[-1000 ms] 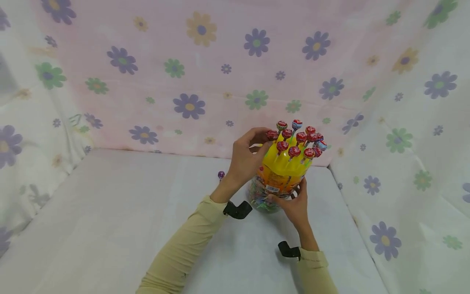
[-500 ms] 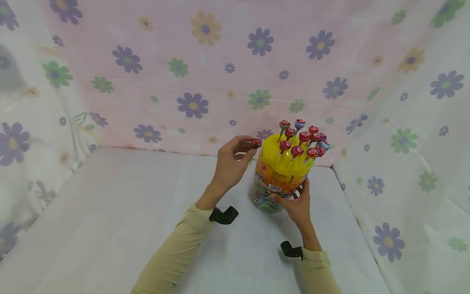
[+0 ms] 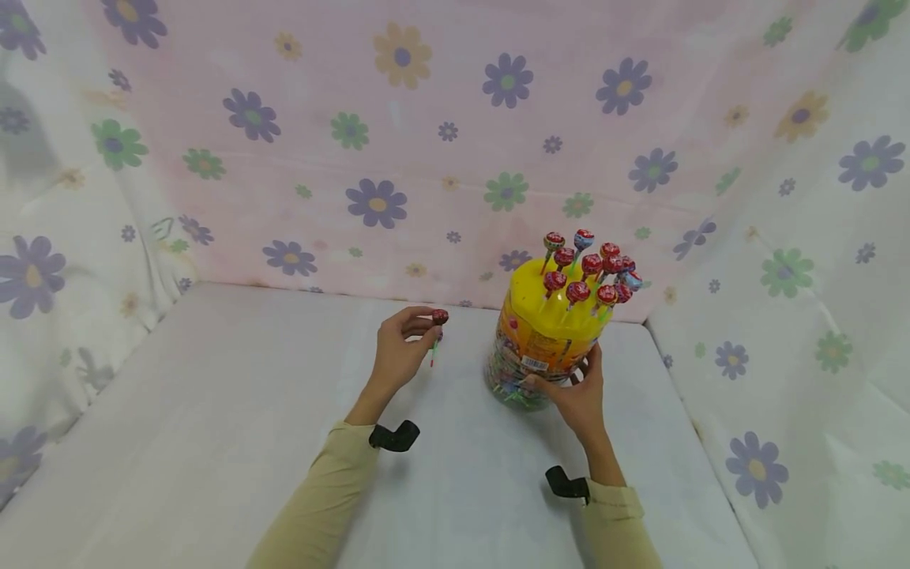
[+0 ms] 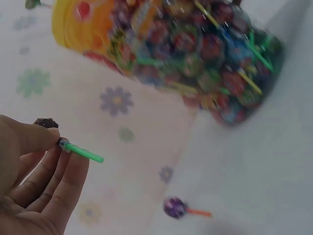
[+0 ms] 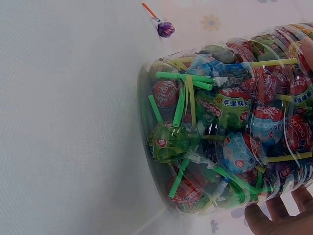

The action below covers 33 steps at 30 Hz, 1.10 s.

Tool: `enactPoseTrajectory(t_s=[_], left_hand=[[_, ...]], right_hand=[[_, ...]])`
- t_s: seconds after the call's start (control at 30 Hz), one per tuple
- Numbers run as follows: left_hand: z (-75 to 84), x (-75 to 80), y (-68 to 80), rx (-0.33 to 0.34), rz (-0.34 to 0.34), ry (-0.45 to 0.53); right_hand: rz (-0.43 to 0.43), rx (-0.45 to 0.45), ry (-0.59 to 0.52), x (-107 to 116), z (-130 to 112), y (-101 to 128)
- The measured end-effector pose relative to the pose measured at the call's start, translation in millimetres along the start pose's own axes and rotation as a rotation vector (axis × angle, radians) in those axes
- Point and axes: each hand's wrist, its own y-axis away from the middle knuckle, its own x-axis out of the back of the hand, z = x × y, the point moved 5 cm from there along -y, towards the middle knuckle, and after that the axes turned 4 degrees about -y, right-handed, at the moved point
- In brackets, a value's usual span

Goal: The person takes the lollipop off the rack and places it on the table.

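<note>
In the head view my left hand (image 3: 400, 352) is left of the jar, pinching a red-wrapped lollipop (image 3: 440, 316) between thumb and fingers. Its green stick (image 4: 85, 152) points outward in the left wrist view. My right hand (image 3: 577, 397) grips the side of a clear plastic jar (image 5: 215, 132) with an orange label (image 3: 535, 341), packed with wrapped lollipops. Several lollipops (image 3: 577, 292) stand upright in the jar's yellow lid (image 3: 524, 296), gathered toward its middle and right. The lid's left part shows bare yellow.
A purple lollipop (image 4: 174, 207) with an orange stick lies on the white table (image 3: 284, 395), near the back edge and left of the jar. Flowered cloth (image 3: 398, 142) walls the table at the back and on both sides.
My left hand has taken the red lollipop from the lid's left edge and carried it left and down, away from the jar. The right hand keeps its hold on the jar.
</note>
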Motion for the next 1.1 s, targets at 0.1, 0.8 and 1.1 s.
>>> enactPoseTrajectory(t_s=[0.1,0.8,1.1], left_hand=[[-21.7,8.5,2.7,0.064,0.007,-0.002],[-100.5,11.0,-7.7,0.325,0.015,-0.212],[-109.1,3.8,-21.5,0.329,0.023,-0.285]], right_hand=[[-0.007,-0.001,0.01,-1,-15,4],[0.01,-0.055,0.028,3,-4,0],[-0.005,-0.045,0.019,1,-10,5]])
